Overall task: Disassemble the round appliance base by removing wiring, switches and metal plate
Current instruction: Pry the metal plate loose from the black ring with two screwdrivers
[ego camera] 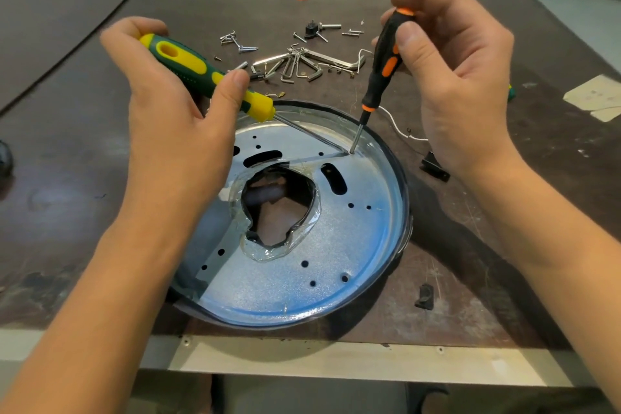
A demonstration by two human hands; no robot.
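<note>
The left forearm [100, 296] and right forearm [554, 262] enter from the bottom edge, cut off by the frame. Between them the round appliance base [336, 262] lies on the dark counter [504, 279], close to its near edge: a silvery metal plate [356, 239] with drilled holes, set in a black rim. At its middle is a ragged hole [279, 212] edged with clear film; what lies beneath is too dark to make out.

The left hand [168, 104] is wrapped around a green-and-yellow screwdriver [195, 64], whose shaft slants low across the plate. This hand and wrist hide the base's far-left part. The right hand [457, 84] pinches a black-and-orange screwdriver [383, 57], held nearly upright. Both tips meet at the plate's far right, just inside the wall; whether a screw sits there cannot be told.

Beyond lie loose screws [235, 40] and a fan of hex keys [302, 64]. A white wire [393, 121] passes behind the right hand. A dark object [5, 158] at the left edge is cut off.
</note>
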